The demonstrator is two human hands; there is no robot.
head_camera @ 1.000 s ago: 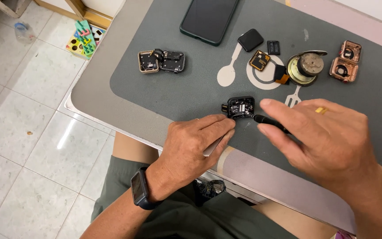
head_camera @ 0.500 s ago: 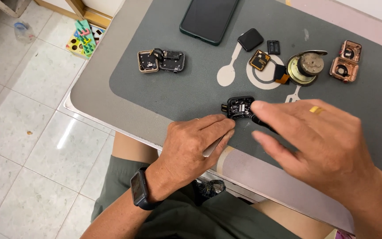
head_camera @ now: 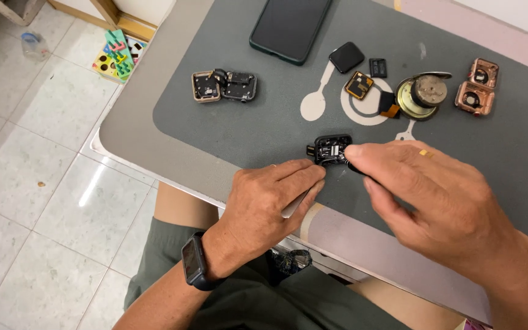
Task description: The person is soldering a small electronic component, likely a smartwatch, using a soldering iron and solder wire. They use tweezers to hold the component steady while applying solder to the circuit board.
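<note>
Both hands, left hand and right hand, apparently pinch the black watch case.

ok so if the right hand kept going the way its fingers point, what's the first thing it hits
The right hand points left, and its fingertips already meet the small black opened watch case; just beyond it lie the left hand's fingertips.

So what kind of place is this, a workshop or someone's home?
Probably a small repair bench set up at home. Opened watch cases and loose parts lie on a grey work mat, both hands work on a black watch case, and a child's toy sits on the tiled floor.
</note>
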